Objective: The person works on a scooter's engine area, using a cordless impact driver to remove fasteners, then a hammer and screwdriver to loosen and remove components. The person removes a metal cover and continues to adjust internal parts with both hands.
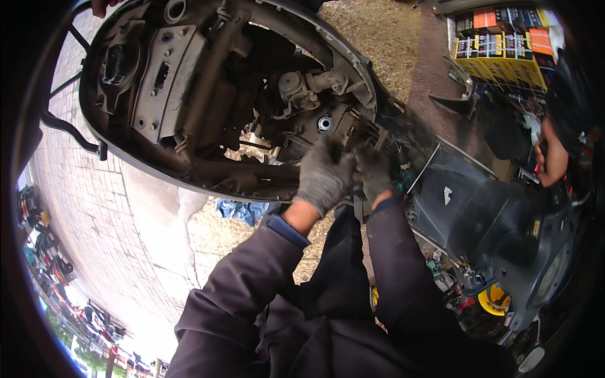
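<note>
A scooter body, its seat off, stretches across the upper part of the head view with its dusty inside laid bare. My left hand, in a grey work glove, is closed at the near edge of the engine opening. Right beside it, my right hand is closed too, in a matching glove. The fingers of both point into dark parts, and whatever they grip is hidden. Just beyond the left hand sits a round silvery fitting. Farther back is a cylindrical, dirt-covered engine part, with a curved pipe at its side.
A dark grey plastic panel lies at the right, near another person's bare hand. Yellow and black boxes are stacked far right. A black grab rail juts out left. Blue cloth lies below the scooter. Tools clutter the lower right.
</note>
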Demonstrator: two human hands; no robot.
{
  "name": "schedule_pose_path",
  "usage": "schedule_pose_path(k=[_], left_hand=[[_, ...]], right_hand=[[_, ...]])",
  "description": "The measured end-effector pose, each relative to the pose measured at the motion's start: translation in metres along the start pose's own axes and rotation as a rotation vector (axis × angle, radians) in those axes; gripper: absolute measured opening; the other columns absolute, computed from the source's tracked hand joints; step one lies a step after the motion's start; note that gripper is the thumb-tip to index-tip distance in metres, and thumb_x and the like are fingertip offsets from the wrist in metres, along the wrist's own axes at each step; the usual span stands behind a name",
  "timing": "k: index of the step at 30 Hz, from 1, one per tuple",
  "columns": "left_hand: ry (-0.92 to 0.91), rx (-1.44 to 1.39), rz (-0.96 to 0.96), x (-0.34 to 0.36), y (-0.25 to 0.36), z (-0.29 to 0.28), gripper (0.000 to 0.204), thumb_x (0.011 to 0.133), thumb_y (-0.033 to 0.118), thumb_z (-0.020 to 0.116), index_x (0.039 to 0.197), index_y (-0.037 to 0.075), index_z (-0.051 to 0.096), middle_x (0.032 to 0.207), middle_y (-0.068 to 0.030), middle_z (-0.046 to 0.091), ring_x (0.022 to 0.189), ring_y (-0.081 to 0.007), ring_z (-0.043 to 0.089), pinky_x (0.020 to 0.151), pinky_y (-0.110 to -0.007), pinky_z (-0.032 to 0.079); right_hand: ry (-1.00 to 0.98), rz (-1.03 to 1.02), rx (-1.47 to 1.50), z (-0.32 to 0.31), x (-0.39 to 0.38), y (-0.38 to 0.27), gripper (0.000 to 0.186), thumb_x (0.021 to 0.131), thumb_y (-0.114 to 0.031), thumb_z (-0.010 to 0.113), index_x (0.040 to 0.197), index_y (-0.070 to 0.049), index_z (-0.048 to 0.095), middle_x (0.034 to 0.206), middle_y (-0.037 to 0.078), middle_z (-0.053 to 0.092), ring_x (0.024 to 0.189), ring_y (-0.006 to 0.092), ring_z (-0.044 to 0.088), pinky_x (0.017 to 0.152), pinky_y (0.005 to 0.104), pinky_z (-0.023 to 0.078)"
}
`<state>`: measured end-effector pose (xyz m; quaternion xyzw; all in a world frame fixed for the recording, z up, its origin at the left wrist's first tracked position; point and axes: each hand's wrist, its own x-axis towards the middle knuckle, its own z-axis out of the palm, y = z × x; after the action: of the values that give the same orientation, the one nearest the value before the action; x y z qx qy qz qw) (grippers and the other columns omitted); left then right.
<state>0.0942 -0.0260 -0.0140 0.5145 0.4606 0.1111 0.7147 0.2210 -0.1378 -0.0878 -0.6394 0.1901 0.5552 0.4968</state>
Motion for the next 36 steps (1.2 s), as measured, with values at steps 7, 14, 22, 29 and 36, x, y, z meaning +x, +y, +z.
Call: schedule_pose_path(k=[7, 14, 22, 29, 36], left_hand=[[-0.199, 0.144, 0.159, -0.093, -0.036, -0.015, 0.019, 0.088, 0.008, 0.066, 0.106, 0.003, 0.060, 0.095, -0.0091, 0.066, 0.081, -0.0164, 0.061, 0.074, -0.032, 0.053], [-0.082, 0.155, 0.106, -0.126, -0.063, -0.110, 0.026, 0.090, 0.006, 0.062, 0.116, 0.003, 0.061, 0.098, -0.0029, 0.065, 0.080, -0.0109, 0.059, 0.067, -0.024, 0.048], [-0.171, 0.008, 0.064, -0.216, -0.093, -0.061, 0.031, 0.088, 0.010, 0.067, 0.117, 0.002, 0.059, 0.090, -0.0056, 0.063, 0.070, -0.0130, 0.058, 0.054, -0.026, 0.044], [-0.616, 0.361, 0.024, -0.350, -0.112, 0.135, 0.033, 0.085, 0.008, 0.071, 0.116, -0.001, 0.062, 0.087, -0.0060, 0.064, 0.064, -0.0142, 0.058, 0.053, -0.027, 0.046], [-0.795, 1.231, 0.961, -0.278, -0.135, 0.205, 0.015, 0.082, 0.019, 0.064, 0.073, 0.006, 0.063, 0.076, -0.0136, 0.065, 0.067, -0.0301, 0.063, 0.058, -0.039, 0.050]], right_hand=[[-0.394, 0.140, 0.887, -0.152, -0.059, 0.112, 0.030, 0.097, -0.024, 0.046, 0.122, -0.007, 0.047, 0.114, 0.005, 0.043, 0.097, 0.0179, 0.045, 0.081, 0.0311, 0.038], [0.070, -0.301, -0.223, -0.200, -0.171, 0.174, 0.028, 0.089, -0.020, 0.059, 0.108, 0.000, 0.056, 0.104, 0.012, 0.058, 0.094, 0.0212, 0.057, 0.083, 0.0351, 0.046], [0.421, -0.398, -0.790, -0.336, -0.346, 0.301, 0.032, 0.086, -0.034, 0.063, 0.090, -0.002, 0.066, 0.085, 0.016, 0.067, 0.082, 0.0307, 0.064, 0.076, 0.0423, 0.050], [0.708, -0.213, -0.897, -0.497, -0.493, 0.503, 0.032, 0.089, -0.031, 0.053, 0.093, -0.005, 0.071, 0.094, 0.020, 0.069, 0.095, 0.0327, 0.068, 0.082, 0.0445, 0.052], [0.691, 0.022, -0.279, -0.530, -0.545, 0.551, 0.034, 0.099, -0.027, 0.043, 0.089, -0.006, 0.068, 0.075, 0.010, 0.069, 0.074, 0.0267, 0.070, 0.072, 0.0431, 0.056]])
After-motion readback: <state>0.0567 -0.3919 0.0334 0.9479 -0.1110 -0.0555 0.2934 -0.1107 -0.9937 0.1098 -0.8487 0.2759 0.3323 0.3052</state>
